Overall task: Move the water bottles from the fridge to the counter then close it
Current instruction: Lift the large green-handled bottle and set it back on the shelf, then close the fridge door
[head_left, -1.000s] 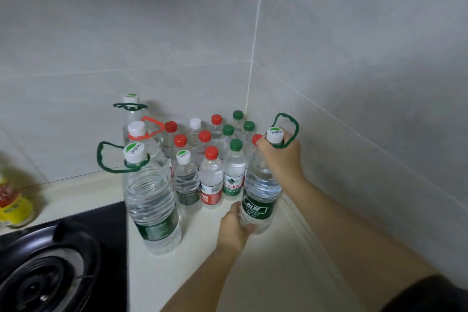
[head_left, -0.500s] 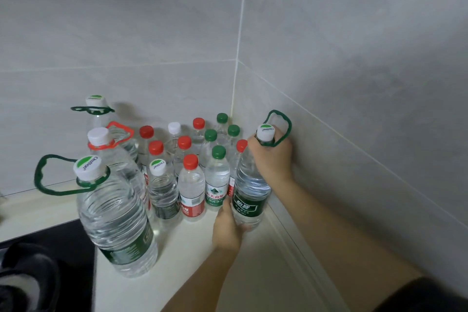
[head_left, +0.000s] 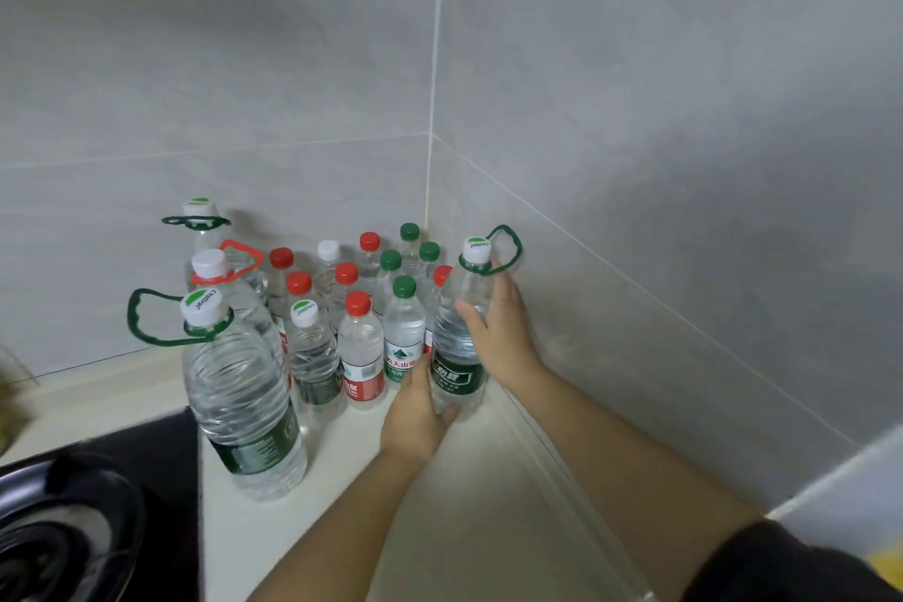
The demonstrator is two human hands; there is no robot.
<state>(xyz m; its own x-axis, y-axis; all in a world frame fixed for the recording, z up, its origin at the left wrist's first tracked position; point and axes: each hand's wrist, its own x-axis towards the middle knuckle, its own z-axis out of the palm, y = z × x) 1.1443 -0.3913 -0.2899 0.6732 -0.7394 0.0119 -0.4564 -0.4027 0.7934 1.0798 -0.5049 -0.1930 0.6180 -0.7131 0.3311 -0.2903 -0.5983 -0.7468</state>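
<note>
With many water bottles (head_left: pixel 359 347) already standing in the far corner of the pale desk (head_left: pixel 469 504) under grey tiled walls (head_left: pixel 635 112), the left hand (head_left: pixel 415 416) and right hand (head_left: pixel 498 332) held a green-labelled bottle (head_left: pixel 454 376) upright at the group's right edge, fingers wrapped round it, and the unseen fridge probably remained to be closed.

In front of me the pale bench (head_left: pixel 469 518) runs into a corner of two grey tiled walls (head_left: pixel 293 64). Many small bottles (head_left: pixel 361 347) with red, green and white caps stand upright on it, close together in this corner. Left of them stand three large bottles (head_left: pixel 244 406) with loop handles, the nearest just beside the black stove (head_left: pixel 97 504). The right bottle (head_left: pixel 459 357), which I hold, stands near the right wall.
</note>
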